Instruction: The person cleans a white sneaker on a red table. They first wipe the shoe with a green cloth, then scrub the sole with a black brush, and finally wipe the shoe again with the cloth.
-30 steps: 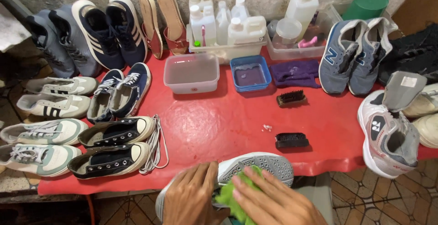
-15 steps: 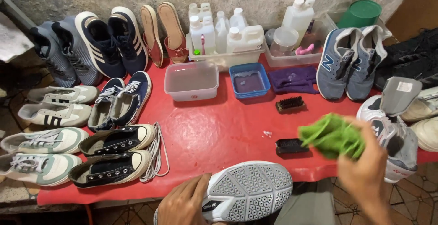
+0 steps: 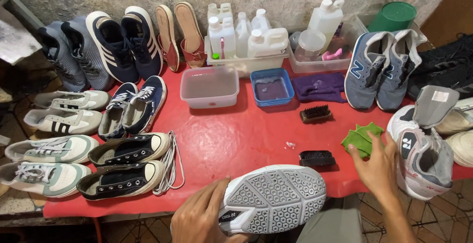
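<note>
My left hand (image 3: 199,218) grips a white sneaker (image 3: 273,198) by its heel end, sole turned up, at the near edge of the red table (image 3: 236,137). My right hand (image 3: 379,166) hovers with fingers spread just over a crumpled green cloth (image 3: 362,137) lying on the table at the right; the fingertips are at the cloth's edge. A small black brush (image 3: 317,158) lies between the sneaker and the cloth. A grey and white sneaker (image 3: 423,161) sits right of my right hand.
Pairs of shoes line the left side and back. A clear tub (image 3: 209,86), a blue tub (image 3: 272,87), a purple cloth (image 3: 320,85), a brown brush (image 3: 315,114) and a tray of white bottles (image 3: 246,38) stand at the back. Blue-grey sneakers (image 3: 382,68) rest at right.
My right hand carried the green cloth from the sneaker out to the right and laid it on the table, then opened. The sneaker was turned sole up in my left hand.
</note>
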